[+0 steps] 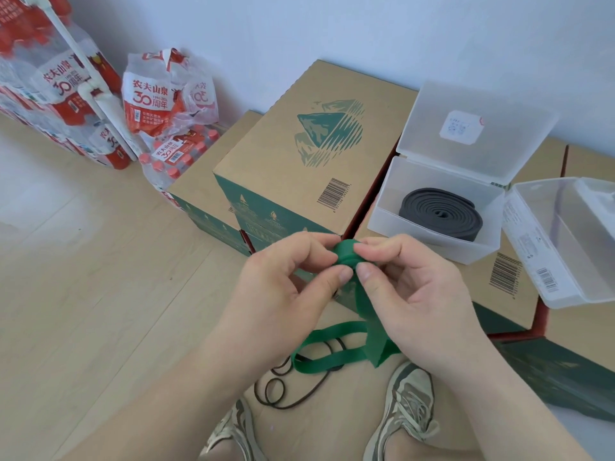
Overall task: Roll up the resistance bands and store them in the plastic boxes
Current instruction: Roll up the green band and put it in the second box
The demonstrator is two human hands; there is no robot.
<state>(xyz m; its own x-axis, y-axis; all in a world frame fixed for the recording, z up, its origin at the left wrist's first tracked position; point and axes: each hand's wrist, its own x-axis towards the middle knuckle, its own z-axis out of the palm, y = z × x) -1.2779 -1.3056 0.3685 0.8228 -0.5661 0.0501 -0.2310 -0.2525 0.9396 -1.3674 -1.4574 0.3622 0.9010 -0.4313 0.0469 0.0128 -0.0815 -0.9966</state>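
Note:
A green resistance band (346, 252) is partly rolled at its top end. My left hand (286, 291) and my right hand (409, 294) both pinch that small roll between thumb and fingers. The rest of the green band hangs down and loops over the floor. A rolled dark grey band (439, 212) lies inside an open clear plastic box (382, 214) on a cardboard carton. A second open clear plastic box (545, 247) stands to its right; no band shows inside it.
Stacked cardboard cartons (286, 154) stand ahead of my hands. Packs of water bottles (159, 104) sit at the back left by the wall. Thin black rubber bands (276, 390) lie on the wooden floor near my shoes (406, 404).

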